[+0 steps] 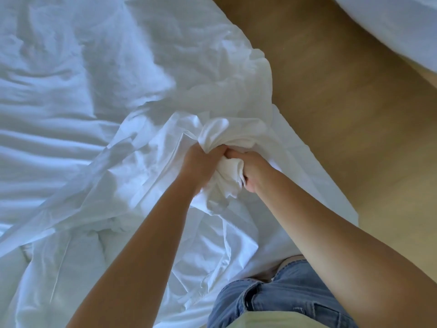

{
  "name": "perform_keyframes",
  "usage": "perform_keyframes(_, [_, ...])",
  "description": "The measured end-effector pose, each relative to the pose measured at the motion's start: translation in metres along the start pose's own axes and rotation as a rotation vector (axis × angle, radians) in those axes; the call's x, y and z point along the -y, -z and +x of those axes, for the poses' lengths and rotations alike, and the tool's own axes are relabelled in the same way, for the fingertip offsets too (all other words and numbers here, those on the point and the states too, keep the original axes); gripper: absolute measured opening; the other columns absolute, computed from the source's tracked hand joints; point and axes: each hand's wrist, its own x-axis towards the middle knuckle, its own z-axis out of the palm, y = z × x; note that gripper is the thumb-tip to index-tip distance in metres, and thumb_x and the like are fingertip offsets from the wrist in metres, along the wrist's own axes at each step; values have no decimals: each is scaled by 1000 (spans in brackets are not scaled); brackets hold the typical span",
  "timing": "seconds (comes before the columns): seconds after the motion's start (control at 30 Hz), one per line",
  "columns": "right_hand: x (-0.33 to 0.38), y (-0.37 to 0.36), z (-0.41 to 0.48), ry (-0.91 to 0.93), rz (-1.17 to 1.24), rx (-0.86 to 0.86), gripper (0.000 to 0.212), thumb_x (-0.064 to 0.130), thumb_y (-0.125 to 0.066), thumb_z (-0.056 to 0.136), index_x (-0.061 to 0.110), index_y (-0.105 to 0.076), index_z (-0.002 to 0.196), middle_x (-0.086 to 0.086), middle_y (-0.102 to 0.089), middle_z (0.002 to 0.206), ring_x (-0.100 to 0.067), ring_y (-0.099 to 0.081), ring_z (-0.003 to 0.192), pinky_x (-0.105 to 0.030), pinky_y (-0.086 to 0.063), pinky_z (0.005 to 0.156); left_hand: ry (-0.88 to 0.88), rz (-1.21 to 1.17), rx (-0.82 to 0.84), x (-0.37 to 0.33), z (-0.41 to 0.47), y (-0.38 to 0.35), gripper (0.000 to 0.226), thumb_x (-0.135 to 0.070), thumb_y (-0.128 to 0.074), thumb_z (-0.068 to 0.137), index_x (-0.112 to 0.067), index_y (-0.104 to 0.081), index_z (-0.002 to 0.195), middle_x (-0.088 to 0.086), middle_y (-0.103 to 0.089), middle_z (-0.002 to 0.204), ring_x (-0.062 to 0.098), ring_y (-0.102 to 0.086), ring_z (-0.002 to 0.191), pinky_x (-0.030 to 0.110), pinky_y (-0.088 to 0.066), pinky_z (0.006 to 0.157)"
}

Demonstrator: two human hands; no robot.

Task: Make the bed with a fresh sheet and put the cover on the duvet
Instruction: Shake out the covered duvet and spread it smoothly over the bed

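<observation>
Bunched fabric [227, 136] gripped by left hand [201, 162], right hand [250, 171]; rumpled bed [71, 91]; tan floor [354, 114]

Our single head-worn view looks steeply down, close above the left hand [201, 163] and right hand [254, 172]; crumpled white cloth bedding [82, 91] lies left of them, tan wooden floor [343, 114] right.

A strip of tan wooden floor [331, 114] gives open passage on the right. Rumpled white fabric bedding [71, 91] fills the left in ridges and folds. Another soft white bundle [402, 24] blocks the far right corner.
</observation>
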Motion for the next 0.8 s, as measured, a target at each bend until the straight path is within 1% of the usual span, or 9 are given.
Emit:
perform_keyframes(0.07, [0,2,-4,-56,-146,70,23,23,-61,90,12,-61,70,-1,-63,56,-14,-61,51,-22,-48,47,-29,-4,-63,6,-6,-1,10,-36,-68,80,-28,-67,76,-11,-70,67,7,-66,68,25,-53,62])
perform_keyframes(0.13, [6,9,-8,-41,-217,73,22,15,-57,91,13,-60,69,-4,-63,61,-17,-59,59,-26,-49,55,-33,-71,-102,10,-13,8,12,-33,-74,78,-26,-67,84,-5,-72,77,12,-69,75,26,-55,65])
perform_keyframes(0.27, [18,29,-23,12,-157,109,27,2,-38,99,7,-56,119,-10,-57,121,-26,-56,110,-25,-48,82,41,-276,-83,22,-35,30,24,-35,-79,71,-28,-67,91,-8,-74,81,11,-70,77,25,-56,66])
perform_keyframes(0.3, [18,29,-30,56,-156,147,30,0,-40,98,6,-54,124,-10,-58,124,-26,-54,118,-26,-46,87,39,-229,-127,25,-42,35,26,-41,-79,70,-28,-65,88,-11,-73,76,6,-69,72,19,-53,62])
perform_keyframes(0.37, [11,25,-49,146,-102,220,20,6,-51,94,11,-64,107,-7,-69,106,-22,-64,105,-29,-51,84,-31,52,-310,29,-55,43,33,-56,-75,66,-30,-57,75,-11,-66,62,2,-62,58,9,-41,47])
perform_keyframes(0.47, [-22,18,-75,241,3,238,14,10,-55,92,10,-68,98,-4,-73,94,-17,-69,88,-29,-57,75,-111,335,-492,27,-71,55,52,-71,-68,56,-27,-47,72,-13,-55,66,-1,-48,59,16,-30,48])
perform_keyframes(0.57, [-70,38,-102,302,23,202,15,8,-53,93,12,-67,94,-1,-74,86,-13,-71,77,-23,-56,62,-165,340,-519,27,-81,63,61,-79,-61,53,-23,-49,71,-12,-54,65,-2,-46,58,17,-29,48])
perform_keyframes(0.67, [-123,84,-129,321,0,120,20,15,-60,87,17,-62,107,1,-74,92,-13,-70,86,-26,-55,69,-216,423,-541,33,-88,46,62,-82,-55,55,-22,-48,70,-12,-52,62,7,-48,57,24,-29,49])
perform_keyframes(0.8, [-179,149,-158,309,-15,-20,35,16,-59,81,20,-58,116,1,-74,97,-16,-70,87,-29,-56,68,-188,579,-344,65,-111,-35,61,-73,-49,76,-17,-59,98,4,-65,87,28,-61,90,32,-39,72])
